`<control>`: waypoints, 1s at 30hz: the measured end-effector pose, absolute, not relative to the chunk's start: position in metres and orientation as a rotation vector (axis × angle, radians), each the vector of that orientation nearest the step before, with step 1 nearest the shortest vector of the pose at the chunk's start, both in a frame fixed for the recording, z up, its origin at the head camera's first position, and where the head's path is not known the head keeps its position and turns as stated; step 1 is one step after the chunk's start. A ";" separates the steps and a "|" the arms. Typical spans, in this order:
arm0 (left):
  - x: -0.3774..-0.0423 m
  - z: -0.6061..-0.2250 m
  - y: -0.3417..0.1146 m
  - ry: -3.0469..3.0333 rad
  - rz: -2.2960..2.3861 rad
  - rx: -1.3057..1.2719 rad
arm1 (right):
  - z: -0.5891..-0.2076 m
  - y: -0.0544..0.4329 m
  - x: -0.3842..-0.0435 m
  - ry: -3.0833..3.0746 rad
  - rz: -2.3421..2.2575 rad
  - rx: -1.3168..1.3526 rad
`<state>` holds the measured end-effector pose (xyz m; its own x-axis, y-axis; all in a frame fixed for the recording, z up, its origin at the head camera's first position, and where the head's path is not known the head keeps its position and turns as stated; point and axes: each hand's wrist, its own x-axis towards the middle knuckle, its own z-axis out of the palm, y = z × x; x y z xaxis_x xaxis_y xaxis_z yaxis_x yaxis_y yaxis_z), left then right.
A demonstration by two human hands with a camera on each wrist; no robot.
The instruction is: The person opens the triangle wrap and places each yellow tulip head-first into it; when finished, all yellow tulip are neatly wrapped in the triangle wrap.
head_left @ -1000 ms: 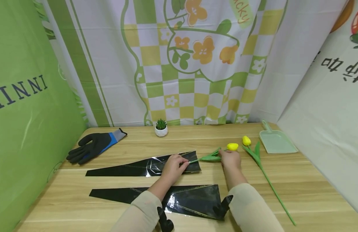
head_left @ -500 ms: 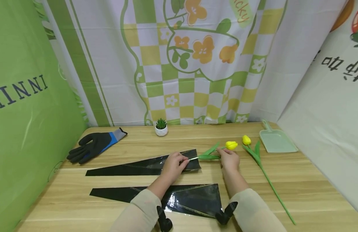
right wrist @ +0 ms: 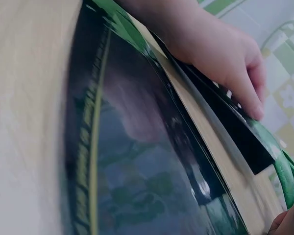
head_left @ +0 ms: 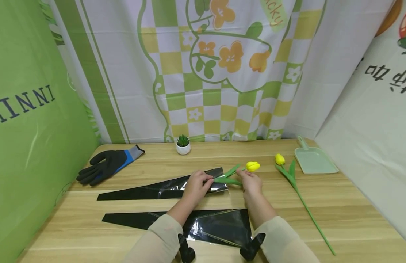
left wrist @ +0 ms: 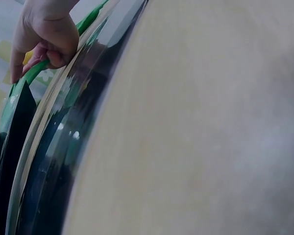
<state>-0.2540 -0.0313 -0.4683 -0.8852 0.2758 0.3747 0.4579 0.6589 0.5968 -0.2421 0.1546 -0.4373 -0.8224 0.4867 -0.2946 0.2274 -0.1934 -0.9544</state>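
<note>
A yellow artificial tulip [head_left: 253, 166] lies across the mouth of the upper black flower sleeve [head_left: 176, 186], its bloom to the right. Its stem runs left into the sleeve, and the green leaves are at the mouth. My left hand [head_left: 197, 187] pinches the sleeve near its wide end; the exact grip is partly hidden. With thumb and fingers my right hand [head_left: 251, 184] holds the tulip just below the bloom. The left wrist view shows this hand [left wrist: 51, 34] near a leaf. Clear film over a leaf [right wrist: 267, 137] shows beside my left fingertips in the right wrist view.
A second black sleeve [head_left: 222, 226] lies nearer, under my forearms. Another yellow tulip [head_left: 303, 197] lies to the right, by a pale green dustpan [head_left: 316, 160]. A black and blue glove [head_left: 107, 164] and a small potted plant [head_left: 183, 145] are at the back.
My right hand has moved left with the tulip, bringing its leaves up to my left fingertips and over the sleeve's mouth. The sleeve's far corner has risen slightly. My left hand stays nearly still.
</note>
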 end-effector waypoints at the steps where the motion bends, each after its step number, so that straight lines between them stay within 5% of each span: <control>1: -0.254 -0.468 -0.031 -2.622 -1.049 -0.591 | -0.438 0.152 -0.242 -1.873 2.133 -0.842; 16: -0.250 -0.465 -0.031 -2.571 -1.068 -0.600 | -0.440 0.134 -0.237 -1.909 2.278 -0.781; 30: -0.250 -0.466 -0.030 -2.553 -1.069 -0.617 | -0.446 0.164 -0.240 -1.982 2.337 -0.523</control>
<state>-0.2502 -0.0298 -0.4663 -0.8613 0.2690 0.4311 0.4959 0.6299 0.5977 -0.2402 0.1637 -0.4456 -0.9429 0.2392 -0.2317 0.1895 -0.1868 -0.9640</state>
